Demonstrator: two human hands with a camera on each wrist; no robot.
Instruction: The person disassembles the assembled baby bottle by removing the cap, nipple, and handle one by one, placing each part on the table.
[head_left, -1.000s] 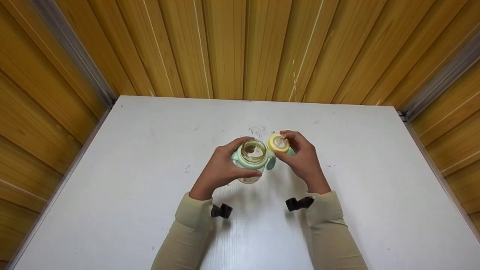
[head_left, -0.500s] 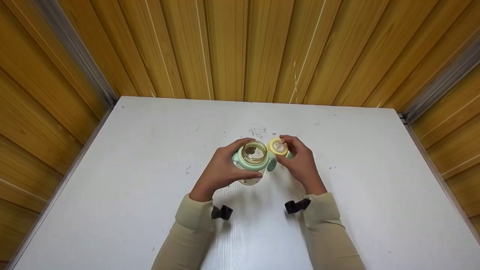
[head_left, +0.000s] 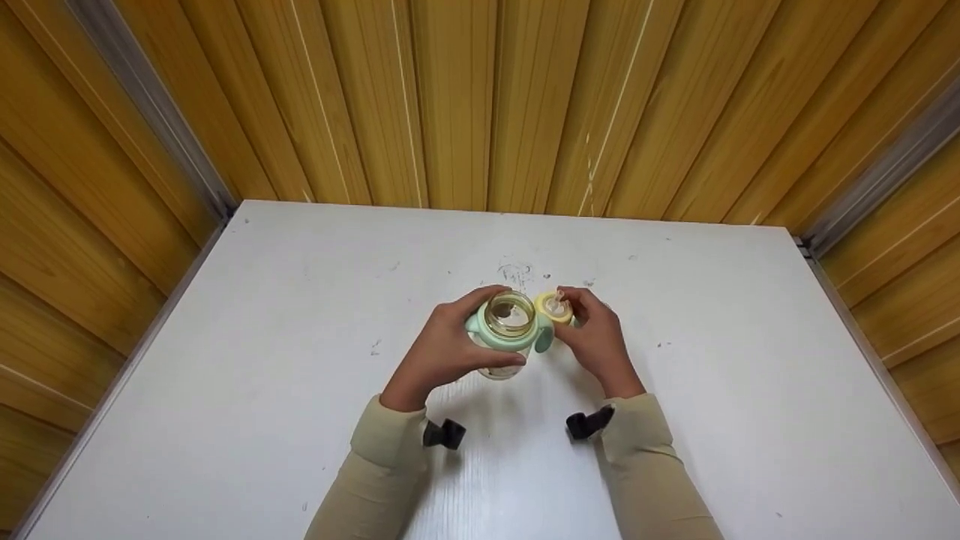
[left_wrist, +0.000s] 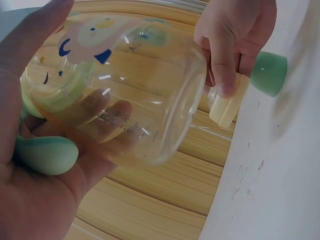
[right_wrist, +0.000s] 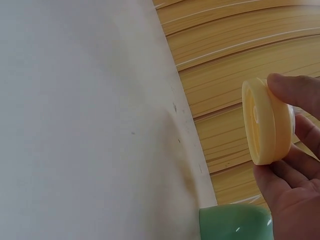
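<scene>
My left hand (head_left: 442,337) grips a clear baby bottle (left_wrist: 135,100) with a mint collar and two side handles. Its open mouth (head_left: 511,315) faces up in the head view. Cartoon prints and measuring marks show on its wall. Just to the right, my right hand (head_left: 596,334) pinches a pale yellow nipple ring (right_wrist: 267,122) between thumb and fingers. The clear nipple (head_left: 559,298) points upward from the ring, which is level with the bottle's neck and beside it. A mint green cap (left_wrist: 269,74) stands on the table past the right hand, mostly hidden in the head view.
The white table (head_left: 300,315) has small dark scuffs near its middle. Behind it rises a yellow wood-patterned panel wall (head_left: 450,105), with grey metal posts (head_left: 157,97) at the corners. Black camera mounts (head_left: 444,433) sit at both wrists.
The right hand has drawn slightly toward me with the nipple ring, its forearm shifting left. The left hand keeps its hold on the bottle. The head view has tilted a little.
</scene>
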